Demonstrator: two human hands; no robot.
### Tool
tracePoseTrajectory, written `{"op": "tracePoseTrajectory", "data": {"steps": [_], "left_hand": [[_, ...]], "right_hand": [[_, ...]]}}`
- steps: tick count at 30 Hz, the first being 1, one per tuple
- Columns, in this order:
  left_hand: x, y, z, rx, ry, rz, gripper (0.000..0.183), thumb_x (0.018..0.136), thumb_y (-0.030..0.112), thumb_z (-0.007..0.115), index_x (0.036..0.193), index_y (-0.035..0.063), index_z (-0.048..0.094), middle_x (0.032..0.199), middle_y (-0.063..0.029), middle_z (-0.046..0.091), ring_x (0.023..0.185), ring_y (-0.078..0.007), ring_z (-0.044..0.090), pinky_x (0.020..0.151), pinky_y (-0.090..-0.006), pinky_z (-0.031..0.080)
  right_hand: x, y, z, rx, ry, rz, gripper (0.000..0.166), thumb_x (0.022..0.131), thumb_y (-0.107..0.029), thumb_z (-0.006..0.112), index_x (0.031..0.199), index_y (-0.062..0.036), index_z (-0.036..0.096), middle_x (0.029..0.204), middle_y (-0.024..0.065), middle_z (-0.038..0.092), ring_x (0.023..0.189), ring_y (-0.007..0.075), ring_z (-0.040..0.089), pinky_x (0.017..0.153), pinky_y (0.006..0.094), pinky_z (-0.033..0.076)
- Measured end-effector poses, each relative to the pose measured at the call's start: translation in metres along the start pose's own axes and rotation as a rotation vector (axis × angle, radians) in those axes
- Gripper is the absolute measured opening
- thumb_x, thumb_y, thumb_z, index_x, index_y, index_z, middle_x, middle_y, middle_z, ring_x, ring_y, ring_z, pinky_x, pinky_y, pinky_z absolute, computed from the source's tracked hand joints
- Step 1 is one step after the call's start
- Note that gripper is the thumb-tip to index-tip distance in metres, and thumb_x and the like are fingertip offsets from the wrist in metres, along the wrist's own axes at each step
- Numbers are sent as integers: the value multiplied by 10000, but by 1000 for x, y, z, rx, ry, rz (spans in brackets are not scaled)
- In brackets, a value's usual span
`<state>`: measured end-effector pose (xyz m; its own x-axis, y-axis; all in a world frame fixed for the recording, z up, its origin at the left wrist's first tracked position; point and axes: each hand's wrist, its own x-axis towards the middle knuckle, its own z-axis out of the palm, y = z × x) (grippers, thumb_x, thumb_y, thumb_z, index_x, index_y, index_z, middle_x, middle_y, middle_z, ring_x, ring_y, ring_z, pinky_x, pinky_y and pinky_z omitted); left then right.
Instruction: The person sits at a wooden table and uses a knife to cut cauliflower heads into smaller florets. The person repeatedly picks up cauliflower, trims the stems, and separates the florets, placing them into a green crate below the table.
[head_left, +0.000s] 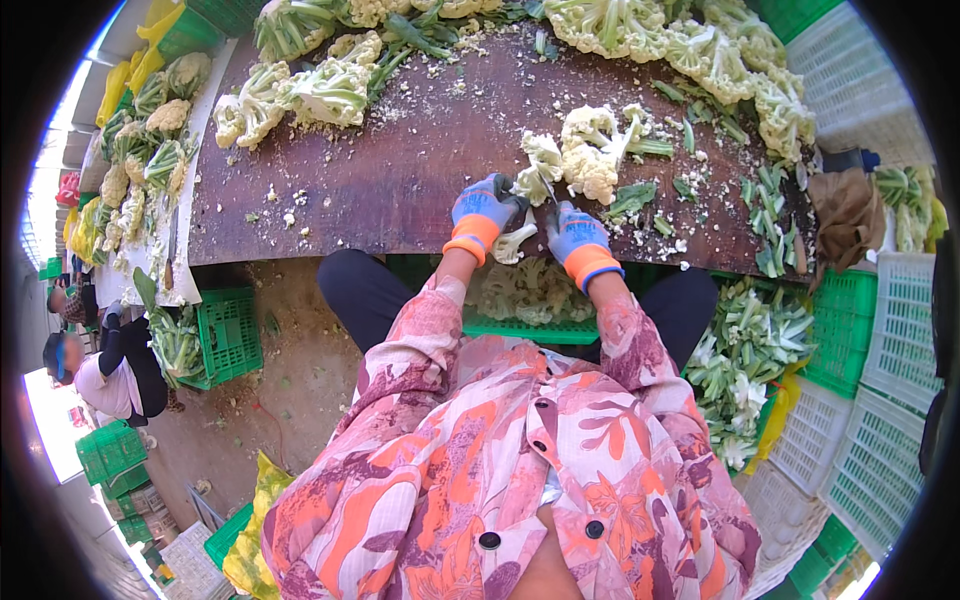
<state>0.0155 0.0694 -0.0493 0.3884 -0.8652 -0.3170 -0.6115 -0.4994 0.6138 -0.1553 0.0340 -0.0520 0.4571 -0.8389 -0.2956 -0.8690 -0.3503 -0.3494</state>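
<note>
My left hand (487, 204), in a grey-blue work glove with an orange cuff, grips a cauliflower piece (536, 169) near the front edge of the brown table (390, 187). A knife (548, 187) is in my gloved right hand (576, 231), its blade against that piece; the handle is hidden by my fingers. Just below and between the hands is a cut floret (514, 244) at the table edge; whether it rests there or is falling cannot be told. Right behind the hands lies a larger cauliflower chunk (592, 161) with a stem. Under the edge, a green crate (525, 330) holds florets (529, 289).
Cauliflower heads (615, 26) line the table's back, with more pieces (330, 90) at left. Trimmed leaves (769, 217) lie at right. A leaf-filled container (742, 367) stands by my right side, near stacked crates (844, 330). Another person (112, 375) sits at far left.
</note>
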Motion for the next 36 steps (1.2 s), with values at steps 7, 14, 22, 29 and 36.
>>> {"op": "tracePoseTrajectory", "data": {"steps": [7,14,22,29,36], "left_hand": [[66,22,12,-23,291,516,601,599,132,650,1187,127,526,1321,-114,428,1183,-329,427,966,-361,393],[24,32,9,308,-68,371,507,646,334,681,1121,184,583,1101,-129,547,1095,-336,484,940,-398,397],[-7,89,-11,92,59,428,749,660,529,703,1240,111,479,1177,-211,506,1086,-371,490,911,-419,413],[22,91,53,-56,218,549,616,609,309,778,1138,105,537,1152,-174,473,1084,-358,456,916,-411,412],[18,87,57,-142,213,670,527,619,143,731,1104,70,538,1144,-165,468,1083,-339,464,910,-379,418]], "right_hand": [[-67,33,4,96,-20,26,316,824,-342,536,980,-67,531,861,198,641,813,371,617,727,446,489],[-111,64,-3,288,37,8,299,795,-300,578,992,-77,544,798,189,634,768,371,611,676,443,485],[-67,69,-28,409,442,156,253,855,-298,524,914,-56,570,788,198,631,727,369,610,641,455,475],[-11,57,-40,192,372,164,312,830,-327,532,1030,-88,531,873,189,643,804,356,625,699,447,496],[10,50,-43,101,1,264,265,812,-198,505,1036,-59,535,995,203,627,941,364,604,794,443,478]]}}
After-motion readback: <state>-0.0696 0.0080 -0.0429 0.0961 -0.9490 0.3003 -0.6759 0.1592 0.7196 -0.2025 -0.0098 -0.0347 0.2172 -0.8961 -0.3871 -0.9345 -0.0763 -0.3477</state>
